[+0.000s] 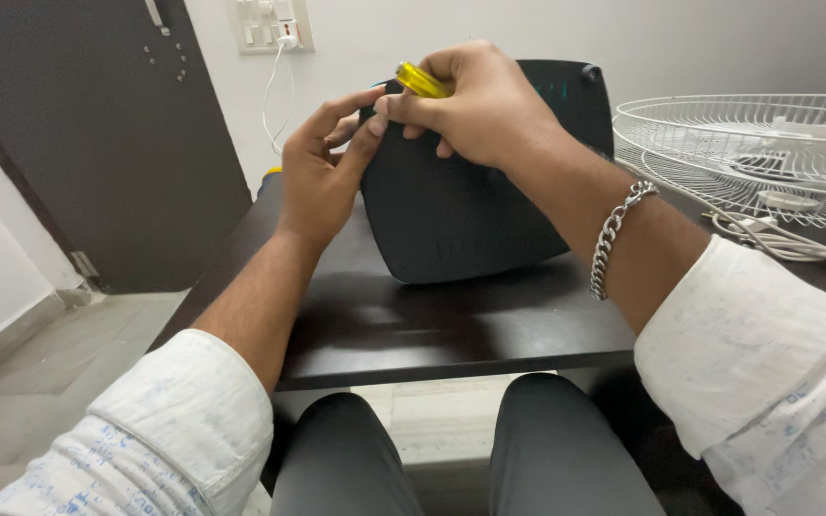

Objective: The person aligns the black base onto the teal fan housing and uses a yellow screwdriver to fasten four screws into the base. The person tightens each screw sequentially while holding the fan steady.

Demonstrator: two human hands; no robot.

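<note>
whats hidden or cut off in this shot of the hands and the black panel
Head view:
- Yellow-handled tool: its tip is hidden by the right hand.
- Black panel: its top left edge is covered by both hands; left hand.
- White fan grille: cut off by the right edge.
- Wall switch plate: cut by the top edge.

The table (413,334) is dark brown with a glossy top that reflects what stands on it. Its near edge runs straight across above the seated person's knees; its left edge runs back toward the wall.

A dark grey, rounded plastic base (461,210) rests on the table near the middle, tilted up toward the far side. A white wire fan guard (748,143) lies on the right part of the table, reaching past the picture's edge. A white cable (795,244) lies coiled just beside the guard's near rim. A small yellow object (272,172) shows at the far left corner, too hidden to identify.
</note>
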